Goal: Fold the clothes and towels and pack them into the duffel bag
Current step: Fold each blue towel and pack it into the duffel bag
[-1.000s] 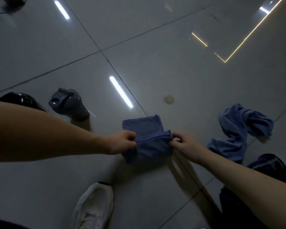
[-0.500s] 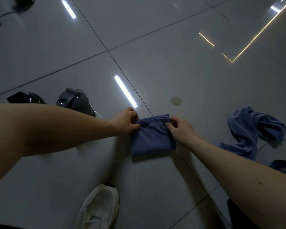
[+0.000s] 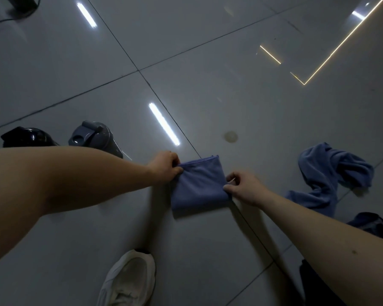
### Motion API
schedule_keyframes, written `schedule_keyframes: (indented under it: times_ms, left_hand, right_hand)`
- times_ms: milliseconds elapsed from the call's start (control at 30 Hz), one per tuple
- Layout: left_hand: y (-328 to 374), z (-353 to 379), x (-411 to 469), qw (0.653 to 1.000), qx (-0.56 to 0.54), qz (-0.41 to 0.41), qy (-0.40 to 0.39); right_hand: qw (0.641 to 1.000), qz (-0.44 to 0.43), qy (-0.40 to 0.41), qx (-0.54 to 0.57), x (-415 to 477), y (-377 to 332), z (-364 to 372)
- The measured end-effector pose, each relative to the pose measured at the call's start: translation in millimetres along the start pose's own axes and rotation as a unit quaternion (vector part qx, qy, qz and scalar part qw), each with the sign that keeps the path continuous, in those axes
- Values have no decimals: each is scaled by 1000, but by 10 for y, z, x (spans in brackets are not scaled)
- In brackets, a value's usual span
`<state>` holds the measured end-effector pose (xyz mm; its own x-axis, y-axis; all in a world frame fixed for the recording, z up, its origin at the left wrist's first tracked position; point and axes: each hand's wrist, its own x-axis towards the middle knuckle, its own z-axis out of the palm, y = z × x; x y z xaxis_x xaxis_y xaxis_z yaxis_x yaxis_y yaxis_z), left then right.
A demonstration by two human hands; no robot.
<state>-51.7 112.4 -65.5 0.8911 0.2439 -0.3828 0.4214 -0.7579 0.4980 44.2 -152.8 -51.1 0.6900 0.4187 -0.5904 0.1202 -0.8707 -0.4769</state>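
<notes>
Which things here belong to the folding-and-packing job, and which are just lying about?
Job: folded blue towel, gripped at its edges by left hand and right hand; crumpled blue cloth; dark garment.
Lying about: grey shaker bottle; black object beside it; white shoe.

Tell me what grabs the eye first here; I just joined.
A small folded blue towel lies mid-floor, with the left hand pinching its far left corner and the right hand pinching its right edge. A crumpled blue cloth lies unfolded to the right, and a white shoe is at the bottom.
</notes>
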Motion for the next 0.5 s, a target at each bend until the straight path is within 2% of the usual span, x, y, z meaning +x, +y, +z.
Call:
schedule_keyframes:
  times_ms: [67,133,167,233,267,367,500]
  left_hand:
    - [17,-6,-1,1000,14,-5,-1]
    - [30,-3,-18,1000,23,-19,-3]
    - [33,-3,-31,999,25,-28,-5]
    - [26,2,-62,999,23,-46,-6]
    - [21,0,-80,998,22,-54,-5]
    - [14,7,-149,998,27,-59,-12]
    - [20,4,-225,997,29,-65,-23]
  right_hand:
    - [995,-12,89,-39,-77,-53,61]
    - [974,-95,184,-91,-248,-142,183]
    - [963,-146,197,-109,-356,-185,273]
    - [951,-211,175,-140,-556,-248,470]
    - [951,-217,151,-159,-640,-276,566]
    - [947,-205,71,-236,-789,-335,750]
    - [947,-183,1,-264,-767,-309,818]
